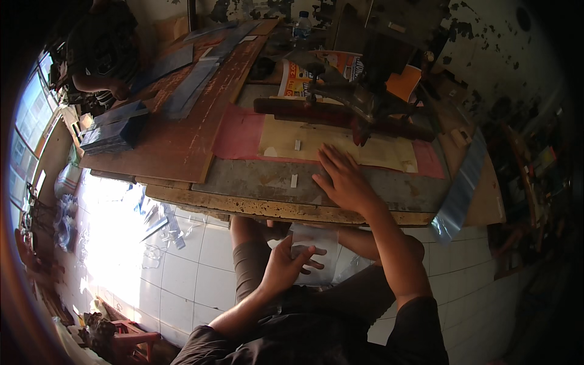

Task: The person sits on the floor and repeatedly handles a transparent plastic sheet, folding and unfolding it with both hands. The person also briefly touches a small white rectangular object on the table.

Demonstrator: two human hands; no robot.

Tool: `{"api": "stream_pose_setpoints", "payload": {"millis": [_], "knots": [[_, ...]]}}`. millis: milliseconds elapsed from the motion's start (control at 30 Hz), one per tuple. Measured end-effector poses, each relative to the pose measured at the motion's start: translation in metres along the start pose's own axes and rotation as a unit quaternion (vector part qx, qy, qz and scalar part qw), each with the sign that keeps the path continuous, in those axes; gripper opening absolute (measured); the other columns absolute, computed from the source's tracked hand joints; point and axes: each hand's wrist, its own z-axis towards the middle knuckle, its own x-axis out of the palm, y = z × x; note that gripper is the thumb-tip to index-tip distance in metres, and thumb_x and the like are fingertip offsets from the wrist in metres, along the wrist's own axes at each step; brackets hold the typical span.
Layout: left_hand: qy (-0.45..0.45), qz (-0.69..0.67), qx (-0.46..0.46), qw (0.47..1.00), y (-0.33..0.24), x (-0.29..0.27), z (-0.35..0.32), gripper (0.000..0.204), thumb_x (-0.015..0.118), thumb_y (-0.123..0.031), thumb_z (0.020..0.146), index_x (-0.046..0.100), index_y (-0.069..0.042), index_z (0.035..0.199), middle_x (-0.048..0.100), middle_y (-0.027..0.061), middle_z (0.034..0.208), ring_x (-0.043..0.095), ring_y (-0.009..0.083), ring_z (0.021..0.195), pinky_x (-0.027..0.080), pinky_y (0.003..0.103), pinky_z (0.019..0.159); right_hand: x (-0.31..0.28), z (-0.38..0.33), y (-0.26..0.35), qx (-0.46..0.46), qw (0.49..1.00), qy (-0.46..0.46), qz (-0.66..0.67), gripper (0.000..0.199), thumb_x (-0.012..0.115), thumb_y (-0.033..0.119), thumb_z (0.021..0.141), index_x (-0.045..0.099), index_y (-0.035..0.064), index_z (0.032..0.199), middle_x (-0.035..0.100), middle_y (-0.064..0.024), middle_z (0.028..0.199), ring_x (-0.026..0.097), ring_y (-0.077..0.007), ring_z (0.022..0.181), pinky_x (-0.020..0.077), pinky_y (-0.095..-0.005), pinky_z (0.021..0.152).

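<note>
My right hand (345, 184): spread out, resting on near edge of the yellow sheet (283, 135), my side of the red bar (292, 111). Left hand (283, 265): loosely uncurled, farther back from bar. Press sheet flat, fingers clear.

The right hand (344, 181) rests on the desk (292, 205), fingertips over a sheet's (286, 146) near edge. Beyond them stands a machine (365, 100). Left of that hand, a board (182, 146) carries strips (194, 85); to its right, another strip (463, 188) overhangs the desk. The left hand (286, 261) is nearer the body, above the lap.
</note>
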Motion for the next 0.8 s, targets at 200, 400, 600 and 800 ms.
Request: {"api": "stream_pose_setpoints", "payload": {"millis": [200,400,600,800], "knots": [[-0.015,0.030,-0.010,0.999,-0.010,-0.003,0.007,0.043,0.066,-0.032,0.110,0.052,0.001,0.135,0.080,0.0165,0.112,0.080,0.0193,0.083,0.056,0.026,0.062,0.005,0.015,-0.008,-0.007,1.000,0.001,0.009,0.066,0.057,0.044,0.109,0.047,-0.0026,0.155,0.041,-0.0238,0.166,0.037,-0.0374,0.157,0.0294,-0.0543,0.128],[-0.019,0.018,-0.017,1.000,-0.007,-0.003,0.005,0.044,0.065,-0.030,0.110,0.051,0.001,0.138,0.080,0.0164,0.111,0.080,0.0182,0.082,0.056,0.025,0.062,0.007,0.016,-0.007,-0.005,1.000,-0.006,0.018,0.066,0.059,0.042,0.108,0.048,-0.0036,0.154,0.041,-0.0243,0.166,0.037,-0.0381,0.157,0.0294,-0.0541,0.128],[-0.016,0.011,-0.008,1.000,-0.004,-0.006,0.007,0.043,0.065,-0.028,0.110,0.050,0.002,0.138,0.080,0.0160,0.110,0.079,0.0173,0.081,0.055,0.024,0.062,0.005,0.019,-0.005,-0.007,1.000,-0.008,0.025,0.065,0.060,0.041,0.107,0.048,-0.0031,0.154,0.041,-0.0234,0.166,0.037,-0.0370,0.157,0.0294,-0.0544,0.128],[-0.017,0.012,-0.016,1.000,-0.008,-0.006,0.008,0.044,0.065,-0.029,0.110,0.050,0.002,0.138,0.080,0.0163,0.110,0.080,0.0176,0.082,0.056,0.025,0.063,0.005,0.019,-0.007,-0.006,1.000,-0.008,0.021,0.065,0.060,0.041,0.107,0.048,-0.0020,0.155,0.042,-0.0215,0.167,0.036,-0.0355,0.157,0.0292,-0.0545,0.129]]}}
